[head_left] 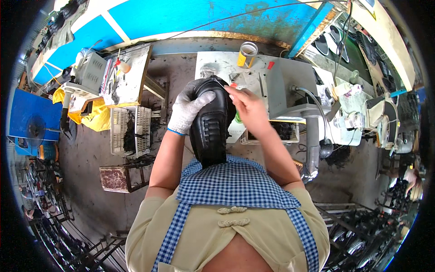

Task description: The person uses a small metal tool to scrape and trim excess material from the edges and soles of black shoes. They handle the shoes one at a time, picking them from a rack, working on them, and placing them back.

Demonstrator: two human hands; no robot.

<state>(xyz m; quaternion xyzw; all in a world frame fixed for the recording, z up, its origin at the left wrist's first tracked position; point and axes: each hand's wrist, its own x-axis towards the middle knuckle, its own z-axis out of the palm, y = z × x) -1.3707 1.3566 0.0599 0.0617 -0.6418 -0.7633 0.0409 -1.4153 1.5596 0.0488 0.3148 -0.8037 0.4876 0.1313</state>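
Observation:
A black leather shoe [210, 124] is held in front of my chest, its near end close to the checked apron [235, 181]. My left hand [190, 104], in a pale knitted glove, grips the shoe's far part from the left, thumb across its upper. At the far right edge of the shoe is my bare right hand [247, 106], with finger and thumb pinched together. Whatever is between those fingertips is too small to make out. A small red thing [233, 85] shows beside them; I cannot tell whether it is held or lies behind.
Beyond the shoe stands a white worktable [213, 58] bearing a yellow-and-white can [247, 55] and a dark slim tool [261, 85]. Right of it is a grey metal machine [290, 81] with a thick pipe [311, 140]. A white crate [118, 131] and a worn stool [115, 179] stand left.

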